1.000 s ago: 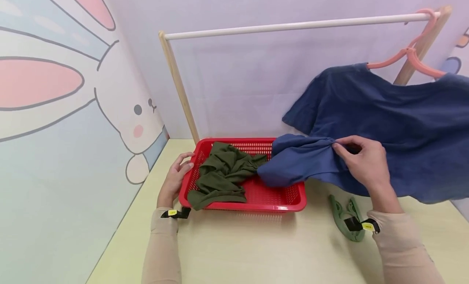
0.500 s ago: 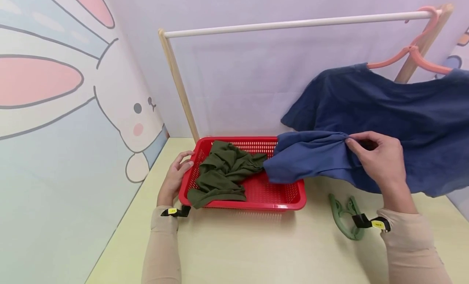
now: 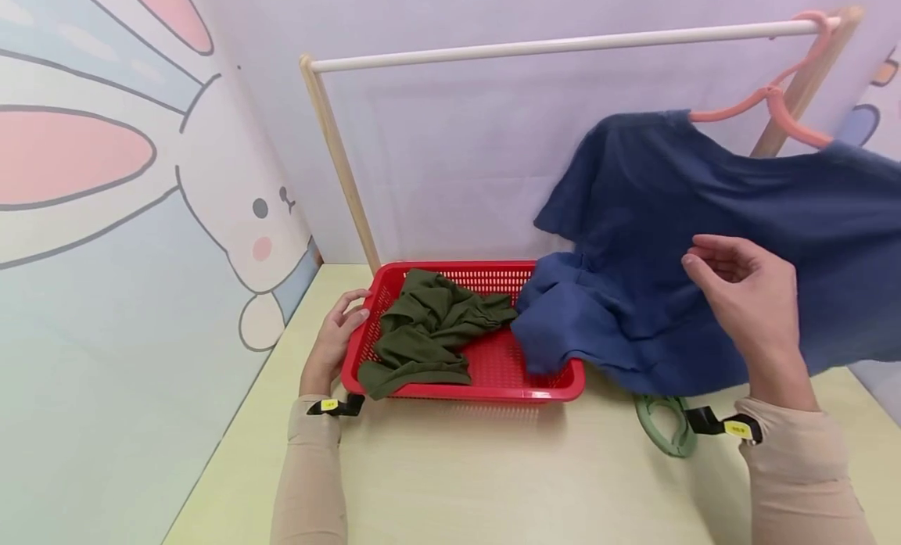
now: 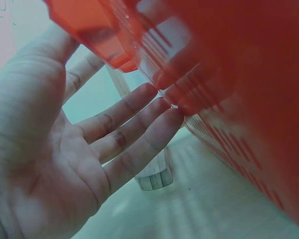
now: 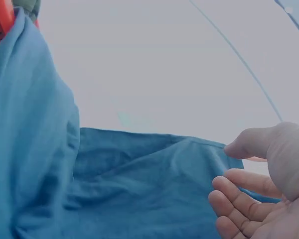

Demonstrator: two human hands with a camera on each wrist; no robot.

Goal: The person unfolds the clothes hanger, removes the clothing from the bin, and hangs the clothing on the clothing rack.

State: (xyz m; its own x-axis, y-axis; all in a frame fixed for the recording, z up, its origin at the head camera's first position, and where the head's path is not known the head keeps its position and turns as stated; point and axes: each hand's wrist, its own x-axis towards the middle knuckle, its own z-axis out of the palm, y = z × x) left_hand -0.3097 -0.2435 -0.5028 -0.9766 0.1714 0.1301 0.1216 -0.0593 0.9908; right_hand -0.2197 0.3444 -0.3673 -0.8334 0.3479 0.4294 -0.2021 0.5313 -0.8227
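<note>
Looked onto a pale lilac backdrop, meeting at left a wall printed with a cartoon rabbit, above a pale yellow surface. Noted a clothes rack with wooden posts and a white rod near the backdrop, and a pink clothes hanger hooked near the rod's right end. Found the blue T-shirt hanging from it, spread wide, hiding much of the right post and running out of view at right. Saw its lower left part bunched over the right end of a red perforated basket, covering the rim there. Saw inside the basket a crumpled olive-green garment, overlapping the front rim at left. Spotted a looped green plastic piece on the surface, partly covered by the shirt. Found the left hand at the basket's left end, fingers nearly straight, tips against the outer wall. Saw the right hand before the shirt, fingers loosely bent, thumb apart, gripping nothing.
</note>
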